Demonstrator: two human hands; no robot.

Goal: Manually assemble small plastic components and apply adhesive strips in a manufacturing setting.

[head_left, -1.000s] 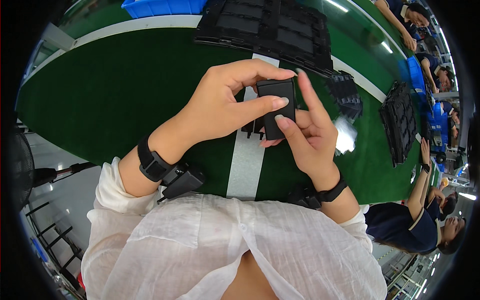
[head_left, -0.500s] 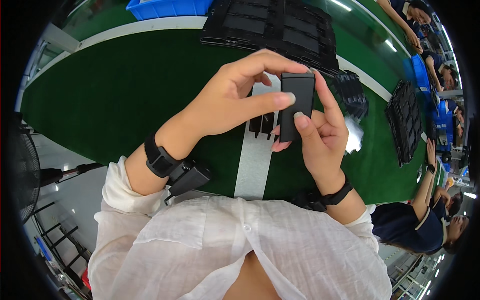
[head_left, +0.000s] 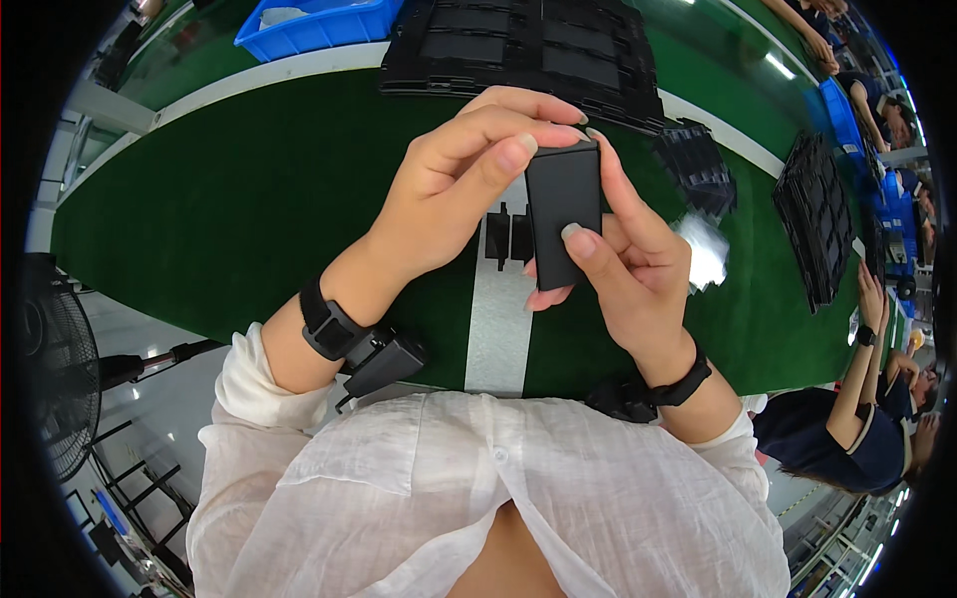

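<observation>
A flat black rectangular case [head_left: 564, 204] is held upright between my hands above the table. My right hand [head_left: 638, 269] grips its right side and lower part, thumb on the front face. At the top end, my left hand [head_left: 454, 179] pinches the upper edge with fingers and thumb closed. Behind the case, two small black parts [head_left: 498, 235] lie on a pale grey strip [head_left: 501, 339] that crosses the green mat; the case partly covers one of them.
Black trays [head_left: 528, 55] are stacked at the far side, near a blue bin [head_left: 319, 28]. To the right lie black strip-like pieces [head_left: 696, 167], a clear plastic bag [head_left: 704, 251] and more black trays [head_left: 813, 221]. A co-worker [head_left: 837, 439] sits at the right; a fan [head_left: 60, 369] stands left.
The case has shifted slightly left with my hands. My left thumb has moved from the case's front face up to its top edge.
</observation>
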